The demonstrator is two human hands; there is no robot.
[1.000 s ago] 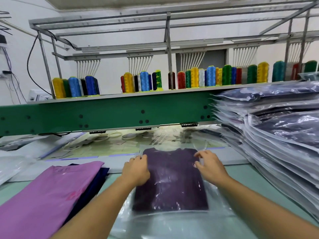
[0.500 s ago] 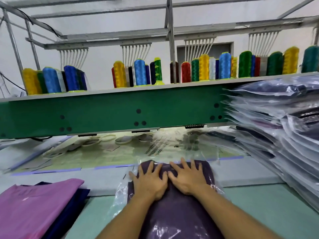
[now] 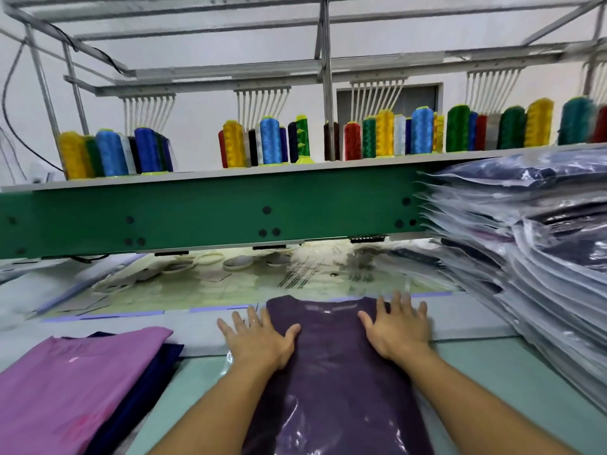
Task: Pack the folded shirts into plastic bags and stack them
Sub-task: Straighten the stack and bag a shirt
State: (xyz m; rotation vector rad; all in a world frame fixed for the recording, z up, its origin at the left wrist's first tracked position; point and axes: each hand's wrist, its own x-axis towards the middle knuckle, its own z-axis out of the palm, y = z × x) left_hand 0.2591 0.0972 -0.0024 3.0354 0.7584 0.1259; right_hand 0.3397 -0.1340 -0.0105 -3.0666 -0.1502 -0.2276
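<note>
Your view looks forward and down over a pale green table [image 3: 492, 372].

A dark purple folded shirt [image 3: 328, 372] lies in front of you at the near middle of the table, collar pointing away from you. It sits inside a glossy clear plastic bag [image 3: 229, 357]. A small pale label at the collar is too small to read.

Your left hand [image 3: 259, 343] lies palm down on the left edge of the bagged shirt. Its fingers are straight and spread, the thumb rests on the purple cloth, and the fingers reach out over the bag's margin. It grips nothing.

Your right hand [image 3: 399, 330] lies palm down on the shirt's far right corner. Its fingers are also straight and fanned, with the thumb pointing inward. It grips nothing either. Both forearms stretch forward on either side of the shirt.

At the near left corner of the table lies a pink folded shirt [image 3: 75, 382], on top of a navy blue folded shirt [image 3: 144, 389].

Along the right edge rises a tall stack of bagged dark shirts [image 3: 542, 274].

Beyond the far edge runs a long green machine beam [image 3: 213, 215]. On the shelf above it stands a row of coloured thread cones [image 3: 272, 141] in yellow, blue, red and green.
</note>
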